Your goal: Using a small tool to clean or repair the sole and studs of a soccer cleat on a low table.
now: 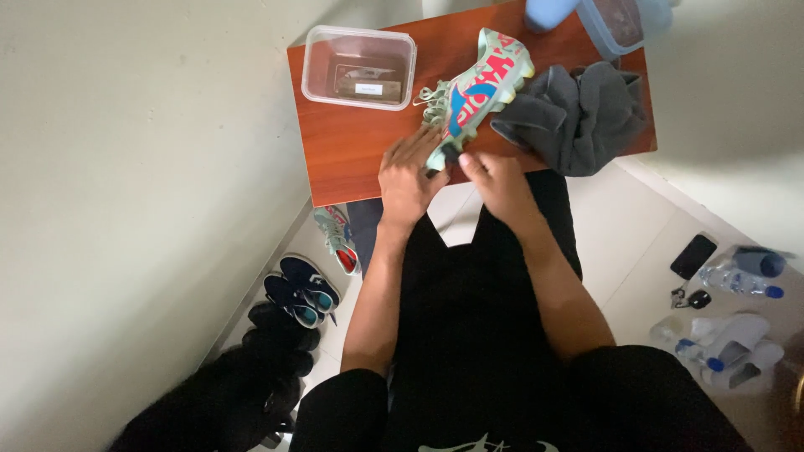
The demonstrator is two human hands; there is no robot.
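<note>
Black-clad lap at the bottom of the frame, both hands up at a football boot on the wooden bench.

Above the lap, the left hand (408,174) lies flat with its fingers spread beside the heel of the mint-green boot (475,90), touching it; the right hand (496,177) has its fingers curled on the heel end, seemingly pinching it. The boot lies on its side at upper centre, laces loose, so the work looks barely begun and the grey cloth (578,113) just right of it lies untouched. At upper left of the bench (343,155) stands a clear lidded box (358,67) with a small white label inside. A blue-rimmed clear tub (624,21) sits at the top right edge. Its matching boot (337,238) lies on the floor below.
</note>
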